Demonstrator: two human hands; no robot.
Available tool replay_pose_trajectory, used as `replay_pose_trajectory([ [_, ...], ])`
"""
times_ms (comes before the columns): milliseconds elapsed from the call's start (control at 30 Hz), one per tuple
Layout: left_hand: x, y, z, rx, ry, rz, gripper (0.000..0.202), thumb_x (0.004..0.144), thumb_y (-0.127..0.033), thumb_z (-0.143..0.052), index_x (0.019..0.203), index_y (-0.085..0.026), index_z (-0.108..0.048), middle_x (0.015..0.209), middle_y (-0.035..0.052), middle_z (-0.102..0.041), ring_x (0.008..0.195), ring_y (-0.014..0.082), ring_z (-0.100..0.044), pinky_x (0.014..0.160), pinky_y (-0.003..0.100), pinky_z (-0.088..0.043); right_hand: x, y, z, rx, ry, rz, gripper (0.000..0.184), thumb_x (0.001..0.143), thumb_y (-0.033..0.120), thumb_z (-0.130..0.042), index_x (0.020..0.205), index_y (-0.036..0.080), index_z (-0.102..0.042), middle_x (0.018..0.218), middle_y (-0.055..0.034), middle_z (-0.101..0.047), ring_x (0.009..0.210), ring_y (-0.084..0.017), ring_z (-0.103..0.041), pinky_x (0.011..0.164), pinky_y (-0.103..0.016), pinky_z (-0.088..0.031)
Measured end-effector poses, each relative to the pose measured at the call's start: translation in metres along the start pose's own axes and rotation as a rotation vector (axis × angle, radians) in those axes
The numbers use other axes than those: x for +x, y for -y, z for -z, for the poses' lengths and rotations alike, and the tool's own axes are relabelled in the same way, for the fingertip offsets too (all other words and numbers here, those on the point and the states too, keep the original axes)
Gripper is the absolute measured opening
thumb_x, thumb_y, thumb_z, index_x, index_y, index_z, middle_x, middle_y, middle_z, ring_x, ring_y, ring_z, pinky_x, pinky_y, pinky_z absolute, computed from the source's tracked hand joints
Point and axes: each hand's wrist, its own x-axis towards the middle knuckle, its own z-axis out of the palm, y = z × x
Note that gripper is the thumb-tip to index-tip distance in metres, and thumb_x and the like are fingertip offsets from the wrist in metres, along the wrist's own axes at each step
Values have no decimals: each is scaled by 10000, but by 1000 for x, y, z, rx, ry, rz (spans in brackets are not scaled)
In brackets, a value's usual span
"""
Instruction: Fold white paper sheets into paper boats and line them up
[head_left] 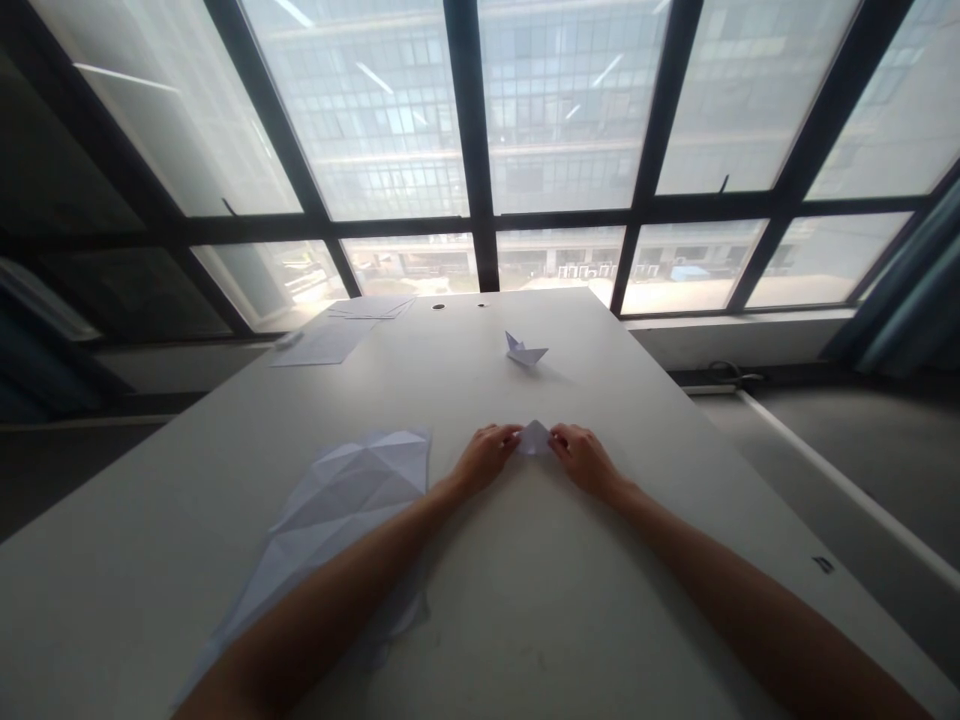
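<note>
A small folded piece of white paper (535, 438) with a pointed top lies between my hands, just above or on the table. My left hand (487, 453) pinches its left edge, and the fingers of my right hand (585, 458) close on its right edge. Beyond them a finished-looking white paper boat (526, 352) stands on the table. Under and beside my left forearm is a large creased sheet of paper (352, 490), partly covered by the arm.
The white table (645, 620) reaches to the tall windows (562, 110). Flat paper sheets (322, 343) lie at its far left. Two round holes pierce the far edge. A small dark item (823, 564) is near the right edge. Curtains (900, 290) hang at the sides.
</note>
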Motion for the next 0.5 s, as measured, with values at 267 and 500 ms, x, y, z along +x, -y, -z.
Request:
replay_pose_trajectory([
  [267, -2, 0, -2, 181, 13, -4, 371, 944, -230, -475, 1307, -244, -549, 1291, 85, -573, 1203, 236, -516, 1027, 416, -392, 1, 0, -7, -52, -58, -115, 235, 883, 196, -537, 1099, 195, -629, 1036, -78, -655, 1012, -211, -563, 894, -325, -411],
  [500, -8, -7, -5, 202, 335, -202, 589, 1002, -452, -329, 1531, -259, -157, 1567, 62, -254, 1450, 217, -198, 1169, 439, -154, -5, 8, -14, -108, 146, 67, 459, 965, 181, -312, 1396, 132, -463, 1435, -104, -479, 1339, -192, -389, 1123, -371, -247],
])
